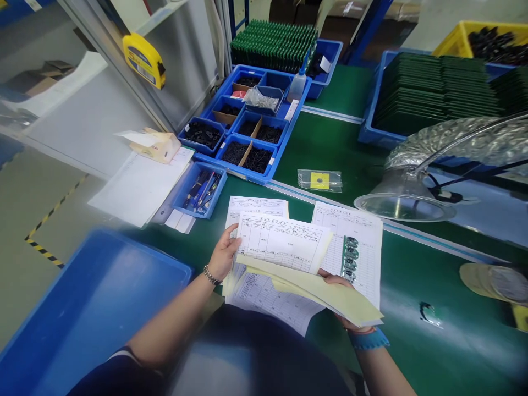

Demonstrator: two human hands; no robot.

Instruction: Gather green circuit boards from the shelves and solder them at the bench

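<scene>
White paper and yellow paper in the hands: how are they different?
The white form lies on top, and the yellow sheets hang below it. The white form shows printed grid lines; the yellow sheets show no clear printing. The white form is fairly flat, while the yellow sheets curve over the right hand. Both are paper, held by the left hand and right hand.

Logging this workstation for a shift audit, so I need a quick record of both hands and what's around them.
Left hand: grips printed forms
Right hand: under yellow sheets
Nearby: circuit board strip on a form, on green bench mat
Rest: blue parts trays, stacked green boards, yellow tape measure
</scene>
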